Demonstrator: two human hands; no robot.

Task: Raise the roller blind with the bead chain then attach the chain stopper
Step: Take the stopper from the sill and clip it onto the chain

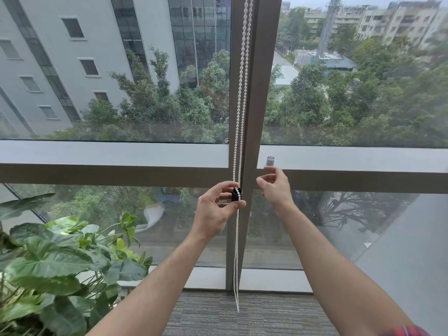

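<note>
1. Right now, the left hand (217, 209) holds a small black chain stopper (236, 194) between its thumb and curled fingers.
2. The white bead chain (240, 98) hangs down in two strands in front of the grey window post (254, 93), and it runs past the top of the stopper, right at the left hand's fingertips.
3. Below the left hand, the chain drops on down to just above the grey carpet (242, 316).
4. The right hand (275, 184) floats just beside the left hand, on the other side of the window post.
5. Its fingers are loose and a little bent, and it holds nothing and touches nothing.
6. Just above the right hand, a small grey cap (270, 160) stands on the window ledge (363, 157).
7. Both arms are bare, and a bit of red checked sleeve (407, 332) shows low down on the right arm.
8. Down and away from the left hand, a plant with big green leaves (55, 258) sits by the glass.
9. Past the glass, far beyond both hands, stand tall buildings and many trees.
</note>
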